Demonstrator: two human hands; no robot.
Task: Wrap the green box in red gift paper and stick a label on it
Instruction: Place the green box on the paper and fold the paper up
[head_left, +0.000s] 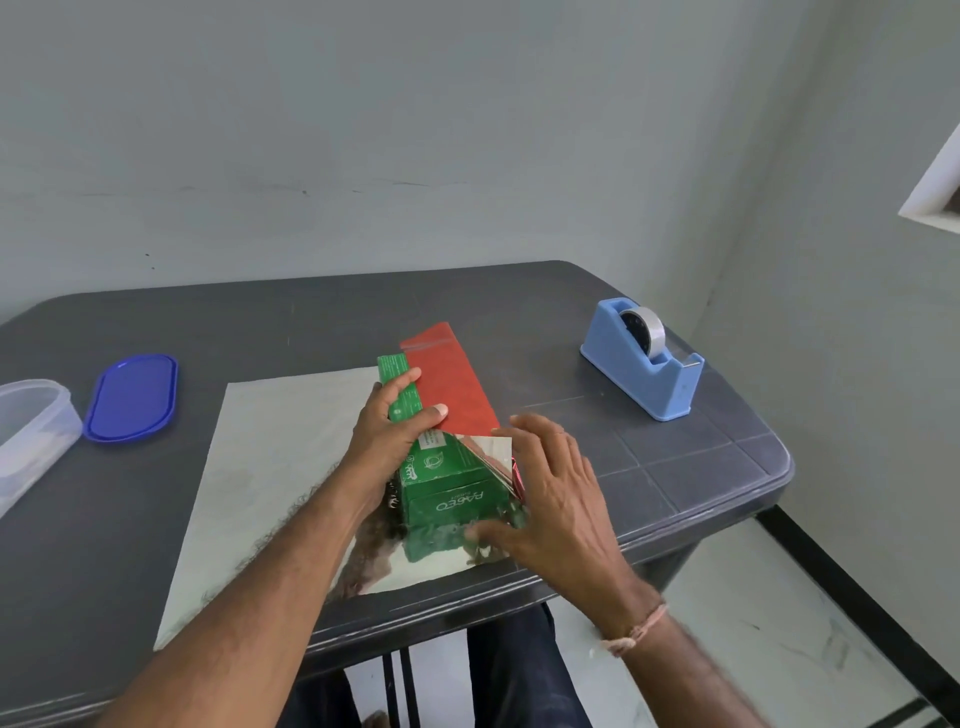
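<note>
One green box is lying on the silver underside of the red gift paper, near the table edge. The folded flap may be springing back if the thumb is slipping. The left hand is gripping the box; the right hand, fingers spread, is touching the paper.

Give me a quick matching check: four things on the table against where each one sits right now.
Things:
1. green box
2. tape dispenser
3. blue lid
4. clear container

Places:
A. toward the right end of the table, apart from the wrapping
B. at the left edge of the view, partly cut off
C. gripped by the left hand, on the silver side of the gift paper
D. flat on the table, just right of the clear container

Pairs: 1-C, 2-A, 3-D, 4-B
</note>
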